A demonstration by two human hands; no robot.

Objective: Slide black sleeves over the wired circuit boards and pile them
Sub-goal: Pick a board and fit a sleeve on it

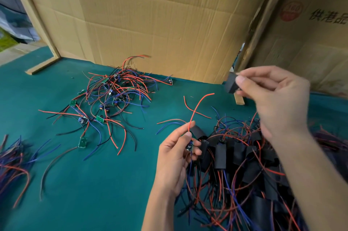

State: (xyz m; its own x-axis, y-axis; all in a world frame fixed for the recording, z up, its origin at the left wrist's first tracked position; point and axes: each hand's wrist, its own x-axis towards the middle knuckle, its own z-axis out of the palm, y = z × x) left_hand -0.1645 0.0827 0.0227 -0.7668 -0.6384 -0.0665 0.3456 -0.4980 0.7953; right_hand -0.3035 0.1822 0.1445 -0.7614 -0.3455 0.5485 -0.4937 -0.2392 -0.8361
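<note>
My left hand (pixel 176 152) pinches a small wired circuit board (pixel 189 146); its red wire rises from my fingers and its blue wires hang below. My right hand (pixel 273 97), raised at the upper right, pinches a flat black sleeve (pixel 231 83) between thumb and fingers. The two hands are apart, the sleeve well above the board. Under my right arm lies a pile of sleeved boards (pixel 244 159) with red and blue wires. A heap of bare green boards with wires (pixel 111 97) lies on the green cloth at centre left.
A tall cardboard sheet (pixel 160 23) stands behind the work area, and a printed carton (pixel 310 33) stands at the right. A bundle of loose wires (pixel 15 163) lies at the left edge. A small wooden block (pixel 239 99) sits near the carton.
</note>
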